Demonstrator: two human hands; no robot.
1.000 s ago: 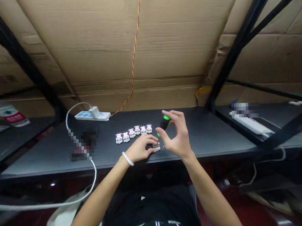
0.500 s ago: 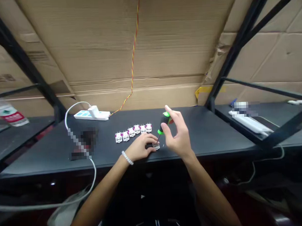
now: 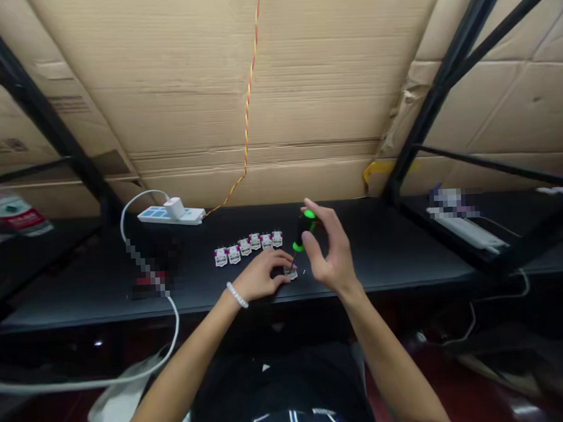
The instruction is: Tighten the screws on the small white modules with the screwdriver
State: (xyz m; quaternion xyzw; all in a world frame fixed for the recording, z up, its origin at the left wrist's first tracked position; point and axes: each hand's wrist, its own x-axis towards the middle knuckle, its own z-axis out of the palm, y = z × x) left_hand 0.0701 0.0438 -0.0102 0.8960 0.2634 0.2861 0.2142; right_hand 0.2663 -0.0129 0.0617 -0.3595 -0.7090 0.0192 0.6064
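Note:
My right hand is closed around the handle of a green and black screwdriver, thumb and fingers on its grip. The shaft slants down to a small white part lying on the black tabletop near its front edge. My left hand, with a pale beaded bracelet at the wrist, rests on the table and pins that white part between its fingers. Behind the left hand stands a slanting row of several similar white parts with purple sides and small pins. The screwdriver's tip is too small to make out.
A white power strip with a plugged-in charger sits at the back left. Its white cable hangs over the front edge. Black metal frame posts rise on both sides before a cardboard wall. A bottle is at left.
The picture has changed in brightness, with the cardboard lighter and the table darker. Both hands, the screwdriver and the white part stay in nearly the same places.

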